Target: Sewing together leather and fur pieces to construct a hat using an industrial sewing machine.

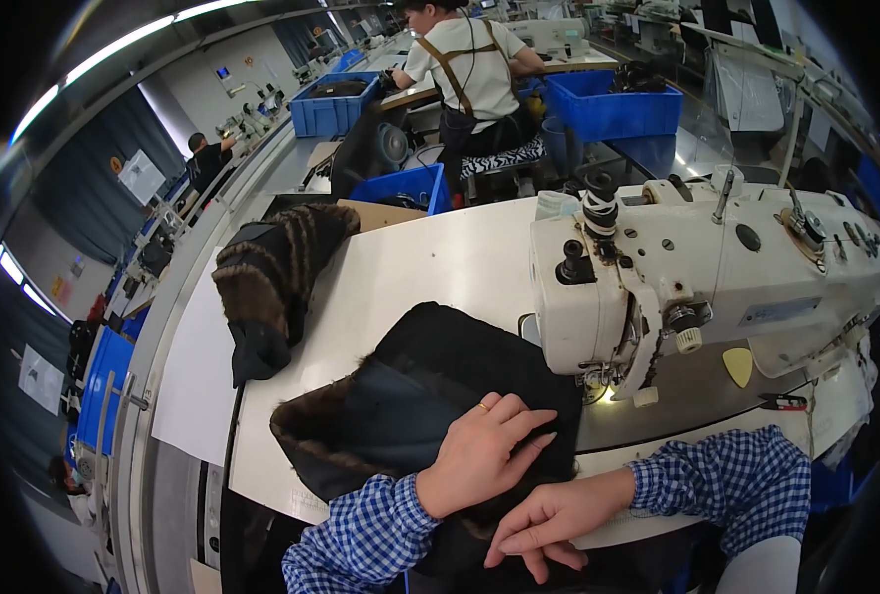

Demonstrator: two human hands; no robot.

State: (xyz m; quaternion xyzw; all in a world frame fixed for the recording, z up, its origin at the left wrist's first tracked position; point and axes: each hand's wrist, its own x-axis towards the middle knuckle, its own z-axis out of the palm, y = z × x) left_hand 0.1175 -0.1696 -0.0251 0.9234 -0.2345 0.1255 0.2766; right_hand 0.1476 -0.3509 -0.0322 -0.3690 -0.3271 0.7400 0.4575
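A black fabric piece (469, 348) with a brown fur edge and a dark blue-grey lining lies on the white sewing table, its right side beside the needle area of a white sewing machine (598, 327). Flat on this piece rests my left hand (489, 450), fingers stretched toward the machine, a ring on one of them. My right hand (559, 520) is lower and nearer to me, at the piece's front edge, with fingers loosely bent and apart. Nothing shows in its grasp. A small lamp lights the presser foot, whose needle I cannot make out.
Another dark piece with brown fur stripes (279, 277) lies at the table's far left. Right of the needle are a yellow teardrop-shaped piece (737, 366) and thread snips (784, 402). Blue bins (613, 107) stand beyond, where a seated co-worker (469, 74) faces away.
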